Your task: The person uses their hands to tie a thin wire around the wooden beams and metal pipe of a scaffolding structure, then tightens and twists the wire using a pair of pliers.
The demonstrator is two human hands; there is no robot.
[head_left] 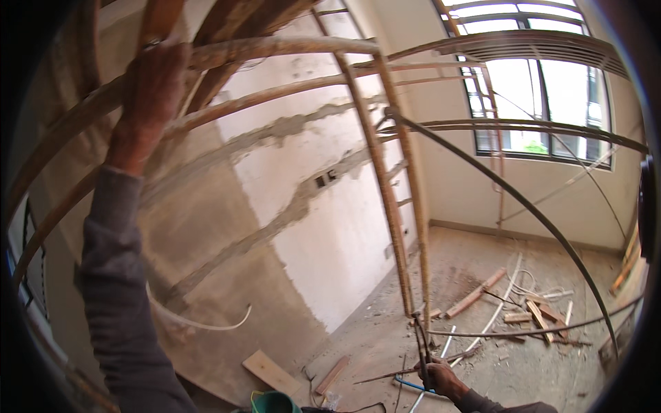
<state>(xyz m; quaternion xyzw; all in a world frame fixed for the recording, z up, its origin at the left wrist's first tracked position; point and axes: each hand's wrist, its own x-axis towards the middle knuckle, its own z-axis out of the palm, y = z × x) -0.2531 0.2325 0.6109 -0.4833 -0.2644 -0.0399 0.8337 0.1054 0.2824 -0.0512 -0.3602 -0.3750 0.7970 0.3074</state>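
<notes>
Raised at the upper left, my left hand is closed at a rusty scaffold pipe, beside a wooden board. Motion blur softens its fingers. Low in the view, my right hand is closed around a slim dark metal tool that points upward. Its tip is close to the foot of a scaffold upright, but I cannot tell whether they touch. A green container shows in part at the bottom edge.
Curved scaffold braces cross the right side below a raised slatted platform. Wood scraps, a reddish pipe and white tubing litter the floor. A patched wall stands behind; a window is at the right.
</notes>
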